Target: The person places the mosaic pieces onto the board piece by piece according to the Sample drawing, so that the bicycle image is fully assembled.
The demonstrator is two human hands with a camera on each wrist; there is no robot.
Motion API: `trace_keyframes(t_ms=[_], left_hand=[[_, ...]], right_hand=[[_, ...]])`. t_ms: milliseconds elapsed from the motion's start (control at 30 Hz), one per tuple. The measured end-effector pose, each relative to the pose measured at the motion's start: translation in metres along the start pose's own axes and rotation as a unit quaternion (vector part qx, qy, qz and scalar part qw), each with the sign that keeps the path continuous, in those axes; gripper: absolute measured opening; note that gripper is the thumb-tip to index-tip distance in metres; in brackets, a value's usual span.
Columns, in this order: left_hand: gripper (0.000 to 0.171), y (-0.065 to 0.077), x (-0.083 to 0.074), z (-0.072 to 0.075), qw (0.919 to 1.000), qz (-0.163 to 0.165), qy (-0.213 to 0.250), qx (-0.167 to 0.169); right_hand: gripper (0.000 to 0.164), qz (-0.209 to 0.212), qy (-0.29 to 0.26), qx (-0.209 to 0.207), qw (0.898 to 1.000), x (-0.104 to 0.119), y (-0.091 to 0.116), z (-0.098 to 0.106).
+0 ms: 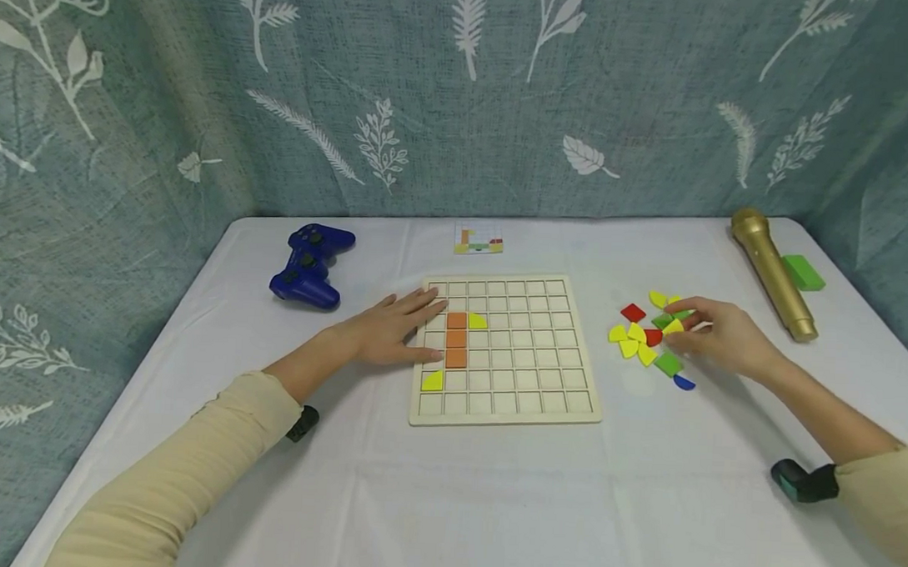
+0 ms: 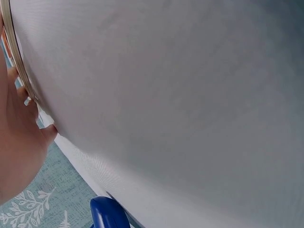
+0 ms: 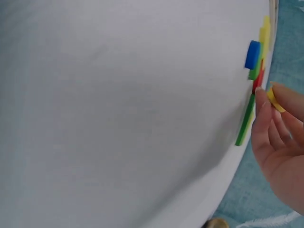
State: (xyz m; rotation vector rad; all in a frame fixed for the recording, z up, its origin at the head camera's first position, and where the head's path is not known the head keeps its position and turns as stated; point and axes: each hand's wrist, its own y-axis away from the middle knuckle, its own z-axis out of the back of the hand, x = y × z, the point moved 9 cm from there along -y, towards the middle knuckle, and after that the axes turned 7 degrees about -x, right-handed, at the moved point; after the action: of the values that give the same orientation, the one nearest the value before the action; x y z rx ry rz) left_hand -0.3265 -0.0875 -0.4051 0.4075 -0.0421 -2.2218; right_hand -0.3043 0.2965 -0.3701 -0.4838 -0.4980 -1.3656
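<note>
A pale wooden grid board [image 1: 524,419] lies flat on the white table. My left hand [image 1: 394,327] rests on its left edge with fingers spread. In the grid sit several orange square tiles [image 1: 456,338] in a column, a yellow tile [image 1: 478,320] beside the top one and another yellow tile [image 1: 432,381] lower left. My right hand [image 1: 722,336] pinches a yellow piece [image 3: 274,99] between thumb and fingers, over a loose pile of yellow pieces [image 1: 629,348], red pieces [image 1: 633,312], green pieces [image 1: 669,364] and a blue piece [image 1: 684,382].
A small pattern card [image 1: 479,238] lies behind the board. A blue game controller [image 1: 312,266] is at the back left. At the back right lie a gold microphone [image 1: 774,274] and a green block [image 1: 803,272]. A patterned curtain [image 1: 429,149] hangs behind the table.
</note>
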Motion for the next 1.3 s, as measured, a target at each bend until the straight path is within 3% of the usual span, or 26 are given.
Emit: trace_keyframes(t_ms=[267,633,967,1300], left_hand=[[0.089,0.000,0.000,-0.001,1.0000,0.001,-0.005,0.004],[0.088,0.001,-0.002,0.000,1.0000,0.003,-0.005,0.006],[0.089,0.002,0.002,-0.002,0.9999,0.004,-0.009,0.006],[0.089,0.001,0.001,-0.001,0.9999,0.004,-0.008,0.009]], right_hand=[[0.039,-0.016,-0.071,0.032,0.997,0.020,-0.007,-0.014],[0.039,-0.011,-0.173,0.103,0.979,0.064,-0.014,-0.054],[0.035,0.009,-0.209,0.169,0.963,0.106,-0.017,-0.092],[0.031,0.047,-0.200,0.196,0.959,0.140,-0.016,-0.121]])
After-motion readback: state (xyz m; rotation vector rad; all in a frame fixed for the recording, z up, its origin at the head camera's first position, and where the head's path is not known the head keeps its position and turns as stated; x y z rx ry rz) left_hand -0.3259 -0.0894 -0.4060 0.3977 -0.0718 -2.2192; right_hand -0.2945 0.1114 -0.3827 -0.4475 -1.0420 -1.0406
